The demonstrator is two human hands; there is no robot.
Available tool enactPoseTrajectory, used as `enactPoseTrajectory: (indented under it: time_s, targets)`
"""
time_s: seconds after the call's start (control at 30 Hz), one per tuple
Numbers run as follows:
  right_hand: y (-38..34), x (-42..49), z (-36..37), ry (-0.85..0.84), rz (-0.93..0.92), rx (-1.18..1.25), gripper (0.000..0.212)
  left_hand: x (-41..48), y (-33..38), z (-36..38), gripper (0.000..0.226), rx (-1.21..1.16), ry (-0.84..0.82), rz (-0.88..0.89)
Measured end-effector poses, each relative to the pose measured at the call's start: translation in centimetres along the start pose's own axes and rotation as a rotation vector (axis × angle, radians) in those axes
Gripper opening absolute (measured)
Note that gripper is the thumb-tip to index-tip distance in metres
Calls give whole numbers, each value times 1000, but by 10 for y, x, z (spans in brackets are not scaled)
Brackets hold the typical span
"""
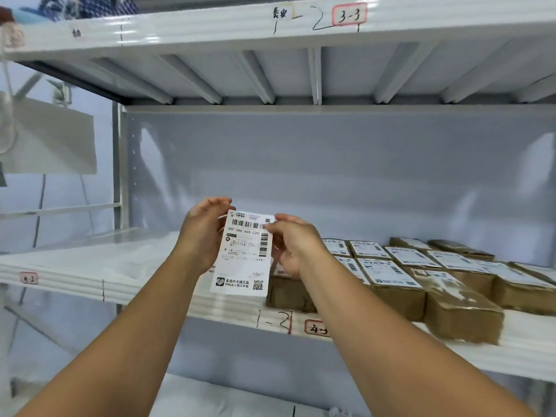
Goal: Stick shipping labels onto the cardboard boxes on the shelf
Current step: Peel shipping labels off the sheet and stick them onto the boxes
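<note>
A white shipping label [244,260] with barcodes and a QR code hangs upright in front of the shelf. My left hand [202,233] pinches its top left corner, and my right hand [293,243] pinches its top right edge. Several brown cardboard boxes [391,284] lie in rows on the right half of the white shelf [90,266]; most carry a white label on top. The front-right box [460,311] shows only torn white paper on its top. A box [288,291] sits partly hidden behind my right wrist.
An upper shelf [270,28] marked "3-3" overhangs the work level. The shelf's grey back panel [331,170] closes the rear. A steel upright [118,164] stands at the left. Handwritten tags mark the shelf's front edge [316,328].
</note>
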State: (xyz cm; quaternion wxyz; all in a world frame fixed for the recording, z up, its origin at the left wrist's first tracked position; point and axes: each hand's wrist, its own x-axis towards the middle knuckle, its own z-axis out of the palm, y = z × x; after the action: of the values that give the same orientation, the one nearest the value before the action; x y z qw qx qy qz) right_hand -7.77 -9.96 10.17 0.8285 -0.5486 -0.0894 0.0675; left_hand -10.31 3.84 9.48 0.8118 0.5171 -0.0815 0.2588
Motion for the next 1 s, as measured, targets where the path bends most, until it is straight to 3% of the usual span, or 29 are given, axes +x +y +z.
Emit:
enactPoseTrajectory:
  time_s: [0.1,0.27,0.43,0.57,0.8,1.0]
  targets:
    - [-21,-4,-30,67,-75,-24,22,-6,-11,34,9,113,-50,-23]
    - [-56,-11,-87,189,-185,-69,18,-16,-40,96,21,180,-47,-43]
    - [-71,-23,-144,260,-283,-275,34,-28,-64,153,23,116,-51,-113]
    - [-78,-33,-182,288,-227,-441,45,-30,-80,188,21,45,-82,-178]
    - [-90,-41,-236,355,-228,-388,32,-37,-108,233,25,44,-147,-204]
    - [-84,-34,-269,474,-247,-437,21,-45,-136,234,34,897,-321,253]
